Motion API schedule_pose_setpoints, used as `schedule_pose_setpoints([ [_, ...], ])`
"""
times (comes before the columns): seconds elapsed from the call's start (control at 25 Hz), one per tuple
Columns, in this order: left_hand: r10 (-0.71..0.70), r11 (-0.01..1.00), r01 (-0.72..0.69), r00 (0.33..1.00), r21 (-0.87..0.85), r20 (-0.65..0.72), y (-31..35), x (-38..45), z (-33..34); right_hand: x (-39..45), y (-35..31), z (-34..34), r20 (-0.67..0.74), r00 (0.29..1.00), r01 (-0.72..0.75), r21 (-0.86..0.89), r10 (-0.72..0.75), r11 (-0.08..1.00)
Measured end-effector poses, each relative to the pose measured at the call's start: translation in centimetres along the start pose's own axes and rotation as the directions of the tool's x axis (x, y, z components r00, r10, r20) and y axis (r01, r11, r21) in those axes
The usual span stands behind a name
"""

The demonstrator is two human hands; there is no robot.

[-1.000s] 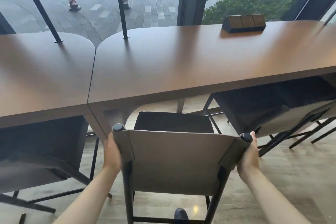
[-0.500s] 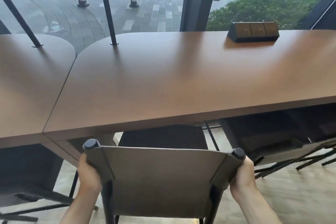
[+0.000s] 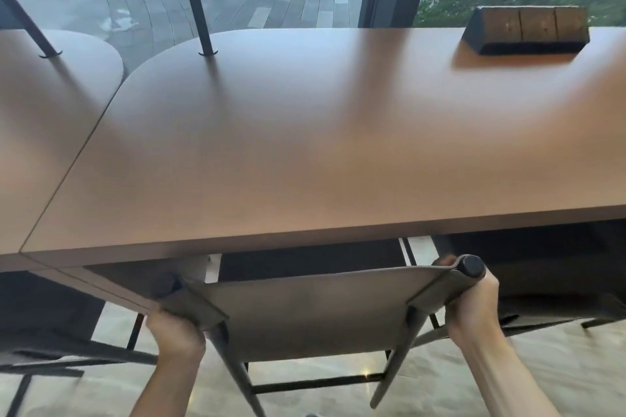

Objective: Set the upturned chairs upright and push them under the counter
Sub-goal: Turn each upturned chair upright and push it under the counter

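An upright chair [image 3: 305, 311] with a grey-brown backrest and black metal frame stands at the brown counter [image 3: 321, 145]. Its dark seat is mostly hidden under the counter's front edge. My left hand [image 3: 176, 332] grips the backrest's left post from below. My right hand [image 3: 474, 305] is wrapped around the right post just under its black cap. The backrest's top sits close below the counter edge.
Two more chairs sit tucked under the counter, one at the left [image 3: 50, 342] and one at the right [image 3: 548, 281]. A wooden socket block [image 3: 528, 30] rests on the counter at the back right. Black slanted rods [image 3: 196, 0] rise from the counter by the window.
The chair has slid forward under the counter with both hands on its backrest. Its seat, visible before, is now mostly covered by the counter edge. My view has moved closer.
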State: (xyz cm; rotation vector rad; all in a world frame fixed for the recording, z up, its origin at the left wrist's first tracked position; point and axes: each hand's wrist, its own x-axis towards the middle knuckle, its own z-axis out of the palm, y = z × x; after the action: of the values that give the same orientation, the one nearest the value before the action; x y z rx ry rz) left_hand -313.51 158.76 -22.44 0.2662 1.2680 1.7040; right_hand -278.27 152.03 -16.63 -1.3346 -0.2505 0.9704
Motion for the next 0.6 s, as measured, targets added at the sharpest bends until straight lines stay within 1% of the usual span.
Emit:
schedule_pose_setpoints([
  [0.08, 0.014, 1.0, -0.011, 0.995, -0.028, 0.097, -0.7, -0.2, 0.9, 1.4, 0.0, -0.5, 0.014, 0.999, 0.029, 0.012, -0.029, 1.0],
  [0.24, 0.017, 1.0, -0.017, 0.981, 0.001, 0.192, -2.4, 0.2, 1.6, 3.4, -0.5, -1.2, 0.002, 1.0, 0.03, 0.006, -0.03, 1.0],
  [0.36, -0.012, 0.996, -0.008, 0.976, 0.09, 0.218, -3.5, 0.3, 2.3, 4.1, -0.8, -2.2, -0.012, 1.0, 0.001, 0.042, -0.001, 0.999],
  [0.44, -0.059, 0.992, 0.034, 0.976, 0.12, 0.21, -3.8, 0.3, 2.8, 4.0, -0.7, -3.0, -0.021, 1.0, -0.01, 0.057, 0.011, 0.998],
  [0.56, -0.046, 0.981, 0.002, 0.973, 0.191, 0.226, -4.0, 0.1, 2.8, 3.8, -0.3, -3.6, 0.006, 1.0, -0.019, 0.021, 0.019, 1.0],
  [0.6, -0.064, 0.979, 0.016, 0.971, 0.204, 0.232, -3.7, 0.1, 2.8, 3.3, -0.3, -3.5, 0.023, 0.999, -0.026, 0.025, 0.025, 0.999],
])
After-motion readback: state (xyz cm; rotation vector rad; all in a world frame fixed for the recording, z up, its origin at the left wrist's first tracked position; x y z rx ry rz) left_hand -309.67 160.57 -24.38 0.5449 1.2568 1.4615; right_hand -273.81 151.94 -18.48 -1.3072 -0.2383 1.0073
